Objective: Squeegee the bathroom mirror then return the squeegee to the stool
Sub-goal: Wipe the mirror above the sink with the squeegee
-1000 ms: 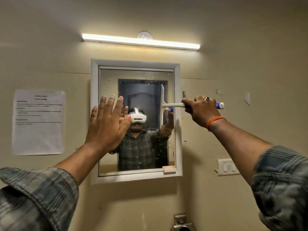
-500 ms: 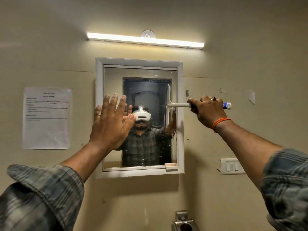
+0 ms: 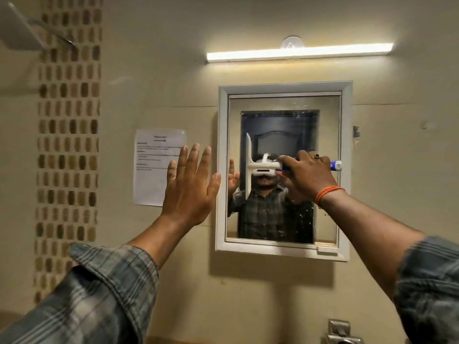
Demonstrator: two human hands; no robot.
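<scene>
Against the white-framed wall mirror (image 3: pixel 327 100), left of centre, the white squeegee (image 3: pixel 249 166) is held blade-upright for sideways strokes, its blue handle gripped by the right hand (image 3: pixel 309 176). Left hand (image 3: pixel 190 188) fingers (image 3: pixel 192 158) spread, kept clear beside the frame.

head-worn view, close, facing mirror (image 3: pixel 284 120)

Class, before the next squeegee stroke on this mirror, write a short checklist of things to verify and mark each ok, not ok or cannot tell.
1. Right hand grips the squeegee handle: ok.
2. Blade upright over the glass, near the mirror's left side: ok.
3. Blade pressed flat on the glass: cannot tell.
4. Left hand clear of the glass, open beside the frame: ok.
5. Glass free of droplets: not ok, specks at lower right.
6. Stool ready for the return: cannot tell, out of view.
</scene>
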